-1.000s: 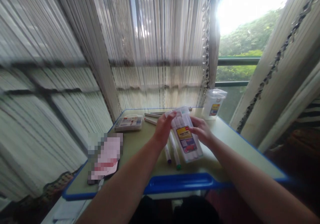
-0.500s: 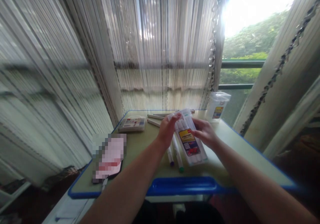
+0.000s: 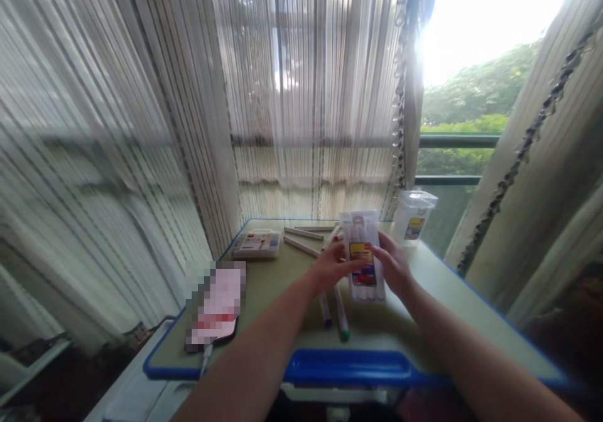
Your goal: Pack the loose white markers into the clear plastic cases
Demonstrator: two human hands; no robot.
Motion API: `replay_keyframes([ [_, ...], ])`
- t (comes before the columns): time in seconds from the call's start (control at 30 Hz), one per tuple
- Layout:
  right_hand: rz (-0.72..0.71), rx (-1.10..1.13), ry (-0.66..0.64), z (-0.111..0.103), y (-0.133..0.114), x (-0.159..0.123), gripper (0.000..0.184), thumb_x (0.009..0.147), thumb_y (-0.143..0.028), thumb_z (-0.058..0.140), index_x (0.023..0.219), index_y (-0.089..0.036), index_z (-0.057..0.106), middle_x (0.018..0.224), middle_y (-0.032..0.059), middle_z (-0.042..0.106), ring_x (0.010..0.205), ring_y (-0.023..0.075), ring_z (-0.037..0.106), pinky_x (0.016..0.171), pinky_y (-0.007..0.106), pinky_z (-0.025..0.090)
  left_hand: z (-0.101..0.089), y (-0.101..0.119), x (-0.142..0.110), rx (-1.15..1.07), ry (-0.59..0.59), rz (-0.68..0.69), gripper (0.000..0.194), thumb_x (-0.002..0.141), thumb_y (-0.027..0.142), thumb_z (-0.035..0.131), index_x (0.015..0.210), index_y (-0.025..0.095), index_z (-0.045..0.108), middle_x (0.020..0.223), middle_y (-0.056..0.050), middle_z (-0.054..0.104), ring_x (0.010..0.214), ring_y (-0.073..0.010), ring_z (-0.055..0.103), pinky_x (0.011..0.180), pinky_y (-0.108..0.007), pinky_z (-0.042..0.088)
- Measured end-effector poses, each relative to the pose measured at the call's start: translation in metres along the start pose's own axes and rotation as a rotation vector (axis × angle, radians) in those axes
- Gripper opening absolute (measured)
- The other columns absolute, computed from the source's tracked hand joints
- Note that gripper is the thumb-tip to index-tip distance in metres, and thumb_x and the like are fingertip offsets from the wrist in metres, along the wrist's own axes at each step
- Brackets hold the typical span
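Observation:
A clear plastic marker case [image 3: 365, 230] with a yellow and dark label stands nearly upright above the table, with white markers inside. My left hand [image 3: 332, 265] grips its left side, thumb across the label. On the right side my right hand [image 3: 392, 260] holds it too, thumb on the front and the other fingers behind, partly hidden. Below the case lie a purple-tipped marker [image 3: 325, 312] and a green-tipped marker [image 3: 343, 321]. Several more loose markers [image 3: 304, 233] are scattered behind my left hand.
On the pale table [image 3: 268, 296] with a blue rim, a flat clear box [image 3: 257, 244] sits at the back left. A phone [image 3: 219, 309] with a cable lies at the left. An open clear container [image 3: 414, 218] stands at the back right, near the curtain [image 3: 311, 95].
The case has turned from tilted to nearly upright. My left hand has moved down from its top to its side. The view has shifted slightly.

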State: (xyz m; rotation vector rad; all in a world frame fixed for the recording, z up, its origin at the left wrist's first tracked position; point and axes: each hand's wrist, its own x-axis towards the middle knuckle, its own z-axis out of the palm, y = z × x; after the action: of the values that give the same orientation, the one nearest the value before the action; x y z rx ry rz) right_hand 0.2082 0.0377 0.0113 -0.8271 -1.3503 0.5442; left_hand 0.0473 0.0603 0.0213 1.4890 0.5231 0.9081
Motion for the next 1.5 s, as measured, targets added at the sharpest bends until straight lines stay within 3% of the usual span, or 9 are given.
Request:
replay_keyframes([
  [0.1,0.011,-0.005,0.065,-0.001,0.002,0.001,0.043,0.073,-0.049,0.064,0.105,-0.02,0.064,0.095,0.0063,0.069,0.089,0.026,0.062,0.078,0.037,0.05,-0.001,-0.008,0.001,-0.02,0.019,-0.006,0.059,0.052,0.043,0.084,0.099,0.011,0.067,0.095,-0.011,0.069,0.081,-0.0215,0.065,0.079,-0.038,0.051],
  [0.3,0.11,0.032,0.043,0.005,0.009,-0.001,0.055,0.074,-0.051,0.065,0.12,-0.022,0.058,0.105,0.0072,0.068,0.096,0.0267,0.062,0.086,0.041,0.049,-0.006,-0.02,0.003,0.03,0.143,0.065,0.06,0.055,0.04,0.083,0.105,0.012,0.064,0.097,-0.012,0.069,0.081,-0.0225,0.066,0.075,-0.037,0.053],
  [0.53,0.205,0.069,0.064,0.027,0.011,-0.005,0.057,0.077,-0.056,0.061,0.123,-0.022,0.059,0.119,0.0089,0.065,0.113,0.0284,0.056,0.097,0.044,0.045,-0.018,-0.029,0.007,0.075,0.19,0.217,0.065,0.071,0.038,0.073,0.13,0.023,0.05,0.121,-0.009,0.062,0.108,-0.0251,0.06,0.092,-0.038,0.05],
  [0.73,0.318,-0.053,0.139,0.025,0.033,-0.005,0.07,0.069,-0.066,0.06,0.123,-0.02,0.06,0.105,0.0109,0.064,0.092,0.0257,0.061,0.082,0.041,0.052,-0.023,-0.029,0.006,0.124,0.235,0.154,0.059,0.08,0.039,0.062,0.135,0.021,0.046,0.112,-0.008,0.067,0.091,-0.0216,0.066,0.08,-0.036,0.056],
  [0.93,0.271,-0.135,0.109,0.023,0.045,-0.006,0.07,0.071,-0.066,0.058,0.127,-0.022,0.056,0.099,0.0075,0.057,0.085,0.0212,0.058,0.081,0.039,0.051,-0.028,-0.024,0.005,0.247,0.326,0.131,0.06,0.074,0.036,0.068,0.131,0.025,0.052,0.117,-0.006,0.066,0.11,-0.0263,0.059,0.091,-0.039,0.051],
  [1.13,0.264,-0.068,0.134,0.019,0.033,-0.002,0.066,0.071,-0.067,0.058,0.119,-0.022,0.061,0.11,0.011,0.061,0.098,0.0256,0.058,0.089,0.045,0.048,-0.021,-0.014,0.004,0.225,0.283,0.128,0.055,0.074,0.03,0.068,0.127,0.025,0.056,0.124,-0.006,0.062,0.122,-0.0282,0.051,0.102,-0.043,0.043],
  [1.3,0.34,0.085,0.133,0.021,0.014,0.0,0.063,0.07,-0.062,0.065,0.117,-0.021,0.063,0.115,0.0105,0.066,0.109,0.027,0.058,0.095,0.044,0.045,-0.016,-0.008,-0.002,0.268,0.298,0.097,0.062,0.069,0.022,0.071,0.129,0.026,0.054,0.123,-0.007,0.062,0.12,-0.0287,0.053,0.1,-0.044,0.046],
  [1.4,0.28,0.129,0.067,0.033,-0.006,0.012,0.059,0.072,-0.059,0.065,0.119,-0.023,0.062,0.107,0.0089,0.07,0.102,0.0255,0.062,0.091,0.043,0.047,-0.031,0.008,0.0,0.345,0.3,0.196,0.066,0.069,0.017,0.071,0.131,0.027,0.052,0.129,-0.007,0.058,0.117,-0.0259,0.055,0.1,-0.041,0.045],
  [1.5,0.208,0.122,0.024,0.057,-0.026,0.035,0.059,0.073,-0.056,0.065,0.121,-0.022,0.061,0.102,0.0086,0.072,0.093,0.0244,0.065,0.086,0.041,0.049,-0.058,0.035,0.007,0.383,0.32,0.261,0.063,0.073,0.017,0.066,0.133,0.026,0.049,0.129,-0.008,0.057,0.116,-0.0237,0.056,0.101,-0.04,0.045],
])
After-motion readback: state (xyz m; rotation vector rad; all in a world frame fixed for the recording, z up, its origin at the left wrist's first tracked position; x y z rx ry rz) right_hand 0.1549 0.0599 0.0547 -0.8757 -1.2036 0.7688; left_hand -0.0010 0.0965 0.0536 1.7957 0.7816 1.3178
